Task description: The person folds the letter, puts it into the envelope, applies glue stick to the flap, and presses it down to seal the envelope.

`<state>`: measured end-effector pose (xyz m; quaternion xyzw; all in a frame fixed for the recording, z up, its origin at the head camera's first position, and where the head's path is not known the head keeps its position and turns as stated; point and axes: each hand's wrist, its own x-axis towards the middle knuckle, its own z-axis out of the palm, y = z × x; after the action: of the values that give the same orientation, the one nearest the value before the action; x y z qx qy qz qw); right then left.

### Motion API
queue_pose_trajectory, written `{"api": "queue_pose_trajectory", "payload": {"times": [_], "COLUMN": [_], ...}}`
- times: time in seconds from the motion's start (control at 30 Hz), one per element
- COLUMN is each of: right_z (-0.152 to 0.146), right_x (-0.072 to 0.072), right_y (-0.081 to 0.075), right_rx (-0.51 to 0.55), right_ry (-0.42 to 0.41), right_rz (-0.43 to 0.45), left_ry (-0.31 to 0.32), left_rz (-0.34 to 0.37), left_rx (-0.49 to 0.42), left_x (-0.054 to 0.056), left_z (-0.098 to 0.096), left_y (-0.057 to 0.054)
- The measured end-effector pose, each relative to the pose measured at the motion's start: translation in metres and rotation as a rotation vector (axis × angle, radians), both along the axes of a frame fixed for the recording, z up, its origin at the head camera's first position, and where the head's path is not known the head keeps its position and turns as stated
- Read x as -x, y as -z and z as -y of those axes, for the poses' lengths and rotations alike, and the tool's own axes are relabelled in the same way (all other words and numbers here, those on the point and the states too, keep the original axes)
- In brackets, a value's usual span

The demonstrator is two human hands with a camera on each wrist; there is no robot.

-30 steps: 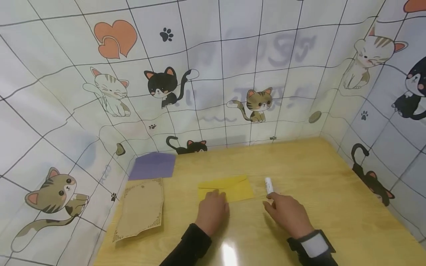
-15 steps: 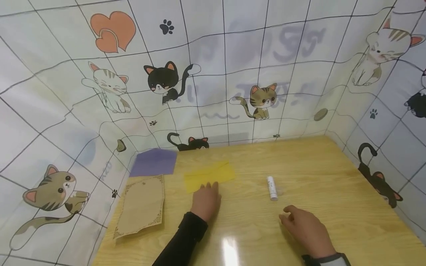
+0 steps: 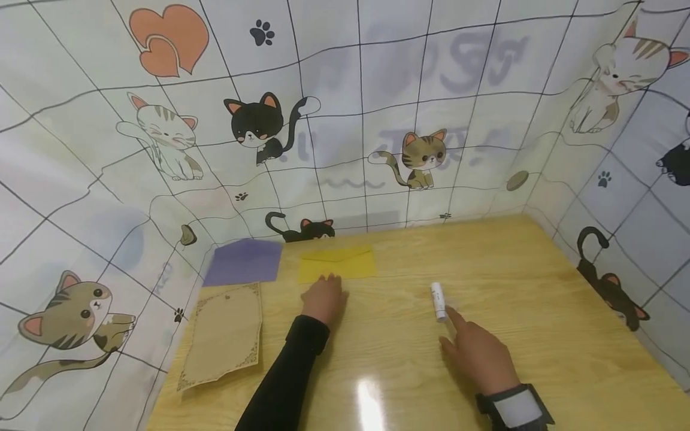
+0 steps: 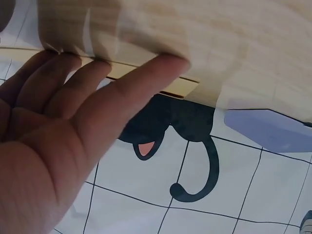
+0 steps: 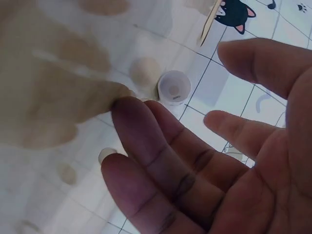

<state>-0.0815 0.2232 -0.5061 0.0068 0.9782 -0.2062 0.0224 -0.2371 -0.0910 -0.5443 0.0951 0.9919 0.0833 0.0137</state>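
The yellow envelope [image 3: 337, 263] lies flap side up toward the back of the table. My left hand [image 3: 325, 299] rests its extended fingertips on the envelope's front edge; the left wrist view shows the hand [image 4: 73, 122] from the palm side, fingers fairly straight. To the right, a white glue stick [image 3: 438, 301] lies on its side. My right hand [image 3: 481, 354] has its index finger pointing at the near end of the stick, touching it or very close. In the right wrist view, the round end of the glue stick [image 5: 174, 87] shows beyond the loosely bent fingers, with nothing held.
A purple envelope [image 3: 242, 262] lies at the back left corner. In front of it is a tan sheet of paper [image 3: 223, 335] with a decorated border and a lifted near edge. Cat-printed white curtains [image 3: 345, 120] close off the back and both sides of the wooden table [image 3: 399, 359].
My left hand has slid the yellow envelope back and left, beside the purple one. My right hand drew back from the glue stick, then returned to its near end.
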Motion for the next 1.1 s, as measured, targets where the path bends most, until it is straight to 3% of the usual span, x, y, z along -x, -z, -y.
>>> {"api": "queue_pose_trajectory", "payload": {"times": [0.07,0.1,0.3,0.33,0.4,0.57,0.73,0.8,0.9,0.97,1.03,1.1], "right_z": [-0.001,-0.002,-0.008,-0.009,-0.013,-0.023,-0.022,-0.019,-0.015,-0.011,-0.006,-0.001], "right_x": [0.005,0.007,0.021,0.021,0.020,0.016,0.022,0.026,0.031,0.035,0.039,0.043], "right_y": [-0.001,-0.002,0.001,0.001,0.003,0.003,-0.006,-0.010,-0.010,-0.008,-0.005,0.000], "right_rx": [-0.028,-0.037,-0.049,-0.047,-0.045,-0.044,0.002,0.024,0.025,0.003,-0.023,-0.051], "right_ry": [0.017,0.023,0.049,0.057,0.072,0.104,0.092,0.096,0.117,0.120,0.112,0.105], "right_rz": [0.003,0.007,0.009,0.012,0.022,0.018,0.030,0.043,0.055,0.037,-0.004,-0.046], "left_ry": [0.005,0.011,0.018,0.015,0.016,0.028,-0.007,-0.048,-0.096,-0.120,-0.130,-0.128], "left_rz": [0.021,0.003,-0.028,-0.012,-0.008,0.053,0.118,0.113,0.114,0.111,0.134,0.122], "left_rx": [-0.048,-0.057,-0.102,-0.117,-0.123,-0.112,-0.085,-0.069,-0.058,-0.053,-0.042,-0.032], "left_x": [-0.002,0.002,0.000,-0.004,-0.007,-0.018,-0.008,0.007,0.018,0.021,0.016,0.015], "left_z": [-0.004,-0.005,-0.014,-0.016,-0.020,-0.034,-0.035,-0.030,-0.023,-0.021,-0.023,-0.027], "left_y": [-0.001,0.007,0.022,0.018,0.022,0.008,-0.011,-0.005,-0.006,-0.003,-0.007,0.003]}}
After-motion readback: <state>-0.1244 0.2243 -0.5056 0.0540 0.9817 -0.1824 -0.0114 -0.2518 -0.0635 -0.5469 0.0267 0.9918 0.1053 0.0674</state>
